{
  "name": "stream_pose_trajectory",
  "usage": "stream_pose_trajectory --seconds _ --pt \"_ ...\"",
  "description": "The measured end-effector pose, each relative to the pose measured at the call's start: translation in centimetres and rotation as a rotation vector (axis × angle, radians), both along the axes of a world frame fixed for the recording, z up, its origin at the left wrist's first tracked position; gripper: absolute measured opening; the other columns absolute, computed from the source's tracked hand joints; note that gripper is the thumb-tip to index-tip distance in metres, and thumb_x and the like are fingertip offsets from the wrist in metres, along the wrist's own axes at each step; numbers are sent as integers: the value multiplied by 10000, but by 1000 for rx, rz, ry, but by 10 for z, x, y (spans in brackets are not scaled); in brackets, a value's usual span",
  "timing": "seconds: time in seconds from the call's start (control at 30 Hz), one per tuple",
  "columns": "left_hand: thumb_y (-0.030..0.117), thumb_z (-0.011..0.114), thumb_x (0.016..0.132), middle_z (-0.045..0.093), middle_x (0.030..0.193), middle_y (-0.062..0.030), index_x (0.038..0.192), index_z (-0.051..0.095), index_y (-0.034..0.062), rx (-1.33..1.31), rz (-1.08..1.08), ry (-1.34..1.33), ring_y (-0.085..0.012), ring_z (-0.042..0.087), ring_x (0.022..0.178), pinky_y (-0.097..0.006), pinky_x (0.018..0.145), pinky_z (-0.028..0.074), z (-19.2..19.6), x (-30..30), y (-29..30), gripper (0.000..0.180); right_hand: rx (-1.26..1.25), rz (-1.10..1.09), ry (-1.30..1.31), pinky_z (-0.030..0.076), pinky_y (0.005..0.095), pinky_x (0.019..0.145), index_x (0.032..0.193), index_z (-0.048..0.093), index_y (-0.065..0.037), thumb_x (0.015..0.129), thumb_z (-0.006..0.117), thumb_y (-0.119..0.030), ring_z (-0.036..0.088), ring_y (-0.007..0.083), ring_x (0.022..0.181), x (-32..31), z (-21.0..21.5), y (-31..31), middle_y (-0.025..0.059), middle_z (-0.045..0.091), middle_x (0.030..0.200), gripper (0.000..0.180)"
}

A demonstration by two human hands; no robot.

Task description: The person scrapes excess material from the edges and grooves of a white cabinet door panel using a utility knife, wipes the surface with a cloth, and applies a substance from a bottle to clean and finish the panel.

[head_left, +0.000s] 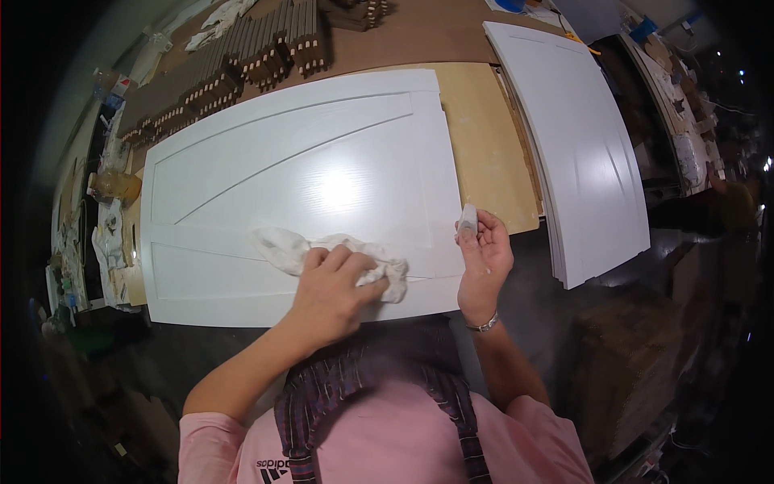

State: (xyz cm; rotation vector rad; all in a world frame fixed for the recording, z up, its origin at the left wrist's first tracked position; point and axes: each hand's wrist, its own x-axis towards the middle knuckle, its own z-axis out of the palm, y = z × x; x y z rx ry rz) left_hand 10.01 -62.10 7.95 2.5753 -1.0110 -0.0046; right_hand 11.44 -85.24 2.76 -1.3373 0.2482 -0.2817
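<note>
A white panel door [355, 185] with raised diagonal mouldings lies flat in front of me. My left hand [330, 290] grips a crumpled white cloth [278, 248] with bent fingers and presses it on the panel's near part. At the panel's right edge, my right hand [488, 250] pinches a small whitish piece [468, 219] with a grey smudge between thumb and fingers. What that piece is I cannot make out. A metal bracelet or watch circles the right wrist.
Beneath the panel shows a tan board [484, 145]. To the right stands a stack of white panels [580, 145]. Dark brown strips [242, 52] with pale dowel ends lie in rows at the far left. A bottle of yellowish liquid [117, 187] sits beyond the left edge.
</note>
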Motion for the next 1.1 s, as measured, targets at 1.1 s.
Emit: stream_pose_trajectory --seconds 1.1 --pt "34 668 650 611 1172 -64 1211 688 192 29 249 -73 -253 565 997 -398 852 395 -1 6 14 583 -175 16 29 464 233 851 1243 514 72 955 553 30 563 97 947 -3 4 0 58 597 1053 294"
